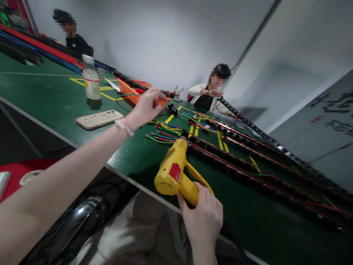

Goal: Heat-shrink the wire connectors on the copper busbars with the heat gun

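My right hand point(204, 209) is wrapped around the handle of a yellow heat gun point(171, 169) with a red label. Its metal nozzle points away from me, toward the bundled wires point(165, 134) with ring terminals on the green table. Stretched forward, my left hand point(149, 105) hovers at the near end of an orange bin point(127, 92). The fingers are half curled and slightly blurred, with a gap to the thumb; nothing clearly shows in them. Long dark strips with copper bars point(237, 162) run rightward from the wires.
A beige phone point(99, 119) and a labelled bottle point(91, 82) stand to the left on the green table point(55, 88). Across it, one person point(212, 88) holds a long black strip point(256, 129); another person point(77, 42) sits far left. Yellow tape marks the tabletop.
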`<move>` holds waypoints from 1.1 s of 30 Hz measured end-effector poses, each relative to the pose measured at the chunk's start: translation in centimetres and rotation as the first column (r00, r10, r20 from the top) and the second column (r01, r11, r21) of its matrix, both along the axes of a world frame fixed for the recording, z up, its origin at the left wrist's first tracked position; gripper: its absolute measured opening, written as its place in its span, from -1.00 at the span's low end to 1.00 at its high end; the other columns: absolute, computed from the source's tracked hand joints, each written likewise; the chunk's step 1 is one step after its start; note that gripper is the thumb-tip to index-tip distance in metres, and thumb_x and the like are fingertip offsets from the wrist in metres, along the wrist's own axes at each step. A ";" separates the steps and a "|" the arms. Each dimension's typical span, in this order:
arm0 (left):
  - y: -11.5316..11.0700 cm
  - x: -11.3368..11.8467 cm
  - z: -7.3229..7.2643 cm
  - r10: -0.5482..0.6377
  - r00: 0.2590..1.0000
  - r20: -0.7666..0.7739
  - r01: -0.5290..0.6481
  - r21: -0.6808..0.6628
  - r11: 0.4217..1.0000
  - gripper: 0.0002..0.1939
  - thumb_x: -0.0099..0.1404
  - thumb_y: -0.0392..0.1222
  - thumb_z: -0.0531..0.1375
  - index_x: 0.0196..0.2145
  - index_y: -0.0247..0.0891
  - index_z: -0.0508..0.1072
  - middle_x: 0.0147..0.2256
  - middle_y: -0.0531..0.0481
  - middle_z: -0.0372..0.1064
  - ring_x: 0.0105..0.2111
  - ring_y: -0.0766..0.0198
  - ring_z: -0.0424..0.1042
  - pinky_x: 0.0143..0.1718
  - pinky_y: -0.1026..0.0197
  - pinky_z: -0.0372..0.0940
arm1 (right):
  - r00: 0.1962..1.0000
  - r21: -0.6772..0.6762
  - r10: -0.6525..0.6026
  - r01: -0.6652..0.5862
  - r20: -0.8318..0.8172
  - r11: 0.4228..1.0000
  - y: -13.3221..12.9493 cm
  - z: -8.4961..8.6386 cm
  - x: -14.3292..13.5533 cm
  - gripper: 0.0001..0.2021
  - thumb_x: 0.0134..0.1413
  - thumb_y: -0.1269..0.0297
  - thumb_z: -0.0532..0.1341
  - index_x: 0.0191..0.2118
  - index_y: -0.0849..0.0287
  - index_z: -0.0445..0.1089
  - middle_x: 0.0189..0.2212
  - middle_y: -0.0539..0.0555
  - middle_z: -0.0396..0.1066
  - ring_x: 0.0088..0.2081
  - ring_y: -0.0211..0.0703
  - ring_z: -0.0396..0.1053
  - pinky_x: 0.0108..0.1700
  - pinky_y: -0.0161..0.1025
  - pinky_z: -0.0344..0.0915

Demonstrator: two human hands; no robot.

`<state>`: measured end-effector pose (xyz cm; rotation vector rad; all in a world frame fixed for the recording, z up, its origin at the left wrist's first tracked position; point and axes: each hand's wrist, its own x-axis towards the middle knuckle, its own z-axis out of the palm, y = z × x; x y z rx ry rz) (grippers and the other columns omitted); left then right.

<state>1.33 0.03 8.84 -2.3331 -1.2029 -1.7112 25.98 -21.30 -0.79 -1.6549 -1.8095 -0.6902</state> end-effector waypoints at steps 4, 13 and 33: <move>1.1 -0.1 -5.9 0.062 0.996 -0.063 -0.076 -0.251 0.965 -0.88 0.12 -0.29 0.16 -0.36 -0.32 0.46 -0.40 -0.01 0.40 -0.48 0.35 0.33 -0.40 0.29 0.27 | 0.997 -0.099 0.058 -0.064 -0.057 0.993 -0.3 0.7 0.3 -0.46 0.00 -0.18 0.12 -0.11 0.24 0.29 -0.25 0.13 0.40 -0.22 -0.06 0.33 -0.13 -0.16 0.13; 2.6 -0.9 -10.2 0.034 0.996 -0.088 -0.063 -0.350 0.935 -0.76 0.22 -0.28 0.01 -0.29 -0.29 0.47 -0.32 -0.07 0.47 -0.30 0.23 0.44 -0.24 0.24 0.30 | 0.998 -0.262 0.035 -0.046 -0.048 0.964 1.8 2.0 -0.5 -0.62 0.28 0.10 -0.14 -0.40 0.12 0.29 -0.51 -0.01 0.37 -0.44 -0.18 0.30 -0.32 -0.23 0.01; 3.3 -0.2 -10.3 0.040 0.999 -0.009 -0.040 -0.399 0.916 -0.77 0.23 -0.10 0.01 -0.35 -0.28 0.36 -0.43 -0.03 0.40 -0.42 0.26 0.37 -0.38 0.26 0.25 | 0.992 -0.121 0.112 -0.119 -0.062 0.986 2.2 1.1 -6.0 -0.65 0.27 0.27 -0.12 -0.48 0.13 0.27 -0.55 -0.02 0.32 -0.47 -0.21 0.22 -0.31 -0.20 -0.06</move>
